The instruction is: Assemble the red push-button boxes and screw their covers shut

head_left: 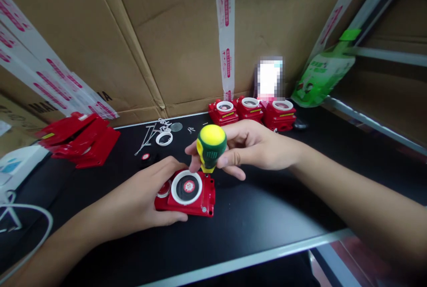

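Note:
A red plastic unit (196, 198) with a white ring and a black dial lies flat on the black table (253, 229). My left hand (143, 200) grips its left side and holds it down. My right hand (253, 147) grips a stubby screwdriver (211, 145) with a yellow and green handle. The screwdriver stands upright with its tip at the unit's top edge, near the right corner.
Three finished red units (251, 109) stand in a row at the back by the cardboard wall. A stack of red covers (80, 138) lies at the left. A loose white ring (164, 138), small metal parts (147, 138) and a black cap (146, 157) lie behind my left hand. A white cable (30, 209) runs along the left edge.

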Available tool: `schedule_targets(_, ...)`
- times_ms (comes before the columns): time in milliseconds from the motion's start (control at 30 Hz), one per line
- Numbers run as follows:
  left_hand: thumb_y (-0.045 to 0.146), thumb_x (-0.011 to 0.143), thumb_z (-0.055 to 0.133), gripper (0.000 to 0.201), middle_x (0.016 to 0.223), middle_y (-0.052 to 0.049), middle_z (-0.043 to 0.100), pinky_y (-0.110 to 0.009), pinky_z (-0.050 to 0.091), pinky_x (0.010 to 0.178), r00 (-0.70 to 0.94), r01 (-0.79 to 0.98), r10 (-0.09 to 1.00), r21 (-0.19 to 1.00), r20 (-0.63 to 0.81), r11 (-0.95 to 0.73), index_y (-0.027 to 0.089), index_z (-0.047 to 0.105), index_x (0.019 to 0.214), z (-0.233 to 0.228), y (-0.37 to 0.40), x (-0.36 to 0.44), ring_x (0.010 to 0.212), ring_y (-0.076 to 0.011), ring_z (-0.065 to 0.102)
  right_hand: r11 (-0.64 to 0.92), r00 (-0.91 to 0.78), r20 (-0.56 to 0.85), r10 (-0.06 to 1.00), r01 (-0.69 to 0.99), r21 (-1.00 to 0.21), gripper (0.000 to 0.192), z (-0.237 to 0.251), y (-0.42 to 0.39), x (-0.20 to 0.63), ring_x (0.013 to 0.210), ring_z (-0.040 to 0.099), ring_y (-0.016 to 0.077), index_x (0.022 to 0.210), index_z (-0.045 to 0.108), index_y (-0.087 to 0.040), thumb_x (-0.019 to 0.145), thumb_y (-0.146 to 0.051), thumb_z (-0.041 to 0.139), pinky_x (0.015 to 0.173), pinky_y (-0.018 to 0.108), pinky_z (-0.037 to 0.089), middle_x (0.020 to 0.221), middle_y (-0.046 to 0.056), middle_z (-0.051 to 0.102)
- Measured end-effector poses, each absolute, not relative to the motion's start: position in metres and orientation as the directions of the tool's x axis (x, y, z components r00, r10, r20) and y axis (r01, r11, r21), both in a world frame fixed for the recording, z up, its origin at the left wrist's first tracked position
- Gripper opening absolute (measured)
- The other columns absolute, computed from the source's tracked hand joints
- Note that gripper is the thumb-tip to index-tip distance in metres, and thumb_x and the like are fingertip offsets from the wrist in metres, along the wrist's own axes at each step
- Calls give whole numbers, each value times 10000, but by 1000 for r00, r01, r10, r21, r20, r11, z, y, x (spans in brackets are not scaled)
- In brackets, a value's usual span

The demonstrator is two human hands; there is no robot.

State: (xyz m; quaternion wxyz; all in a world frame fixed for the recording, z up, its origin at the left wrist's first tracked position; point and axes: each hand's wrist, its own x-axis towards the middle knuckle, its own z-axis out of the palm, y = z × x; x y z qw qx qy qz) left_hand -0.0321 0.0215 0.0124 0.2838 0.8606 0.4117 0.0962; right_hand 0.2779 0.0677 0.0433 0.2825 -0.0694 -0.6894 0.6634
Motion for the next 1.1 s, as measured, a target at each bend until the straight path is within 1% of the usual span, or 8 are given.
schedule_targets(100, 446, 811, 988, 713, 1435, -82, 720, -474, 662, 1027, 643, 647, 764, 575, -59, -501, 376, 650, 1435, 12, 22, -32, 1301, -374, 732, 136, -793, 335, 509, -310, -941, 226, 41, 69, 274, 600, 566, 51, 1191, 786, -101, 998, -202, 848, 631, 213, 523, 1003, 61, 820)
schedule_targets(233, 449, 798, 1000, 733, 1490, -76, 696, -473, 667, 1015, 643, 654, 763, 562, -61, -506, 388, 638, 1433, 11, 21, -31, 1369, -393, 699, 147, -741, 319, 590, -290, -946, 307, 39, 67, 269, 642, 606, 80, 1185, 766, -120, 938, -232, 909, 575, 204, 531, 1038, 73, 823)
schedule_targets(367, 450, 815, 988, 711, 1455, -79, 708, -463, 654, 1013, 644, 657, 761, 565, -76, -499, 367, 635, 1426, 14, 22, -30, 1322, -377, 718, 162, -687, 310, 657, -273, -948, 370, 38, 63, 263, 606, 563, 66, 1099, 711, -143, 859, -245, 974, 554, 202, 524, 1015, 48, 808)
schedule_targets(500, 439, 821, 983, 660, 1305, -39, 734, -437, 637, 986, 641, 660, 762, 570, -88, -490, 356, 638, 1377, 19, 20, -27, 1152, -315, 758, 204, -612, 344, 712, -288, -936, 455, 34, 63, 258, 576, 524, 72, 1065, 681, -174, 779, -228, 1030, 550, 210, 463, 761, -73, 662)
schedule_targets(600, 437, 837, 970, 615, 1249, -31, 729, -426, 633, 948, 638, 661, 766, 569, -83, -489, 351, 633, 1344, 20, 18, -26, 1086, -295, 754, 254, -556, 394, 732, -314, -915, 513, 33, 63, 255, 559, 479, 55, 1037, 698, -165, 689, -186, 1074, 524, 214, 402, 768, -91, 611)
schedule_targets(733, 435, 863, 947, 594, 1304, -53, 720, -430, 637, 923, 642, 671, 761, 551, -95, -497, 337, 622, 1351, 18, 17, -27, 1161, -321, 741, 268, -480, 411, 775, -340, -901, 530, 33, 60, 251, 513, 376, 17, 951, 687, -151, 610, -126, 1092, 448, 210, 281, 804, -94, 598)
schedule_targets(900, 378, 879, 929, 634, 1376, -58, 698, -443, 632, 944, 639, 678, 765, 527, -80, -512, 345, 581, 1408, 13, 15, -29, 1225, -333, 722, 290, -434, 409, 803, -315, -904, 533, 30, 55, 244, 538, 299, 33, 897, 677, -158, 602, -240, 1114, 457, 226, 209, 734, -99, 557)
schedule_targets(1100, 352, 863, 940, 569, 1226, -31, 707, -434, 627, 909, 645, 671, 761, 528, -68, -521, 335, 599, 1318, 16, 17, -27, 1052, -285, 741, 312, -549, 371, 749, -201, -929, 462, 35, 59, 256, 590, 396, 71, 887, 685, -173, 692, -311, 1081, 510, 235, 311, 747, -67, 577)
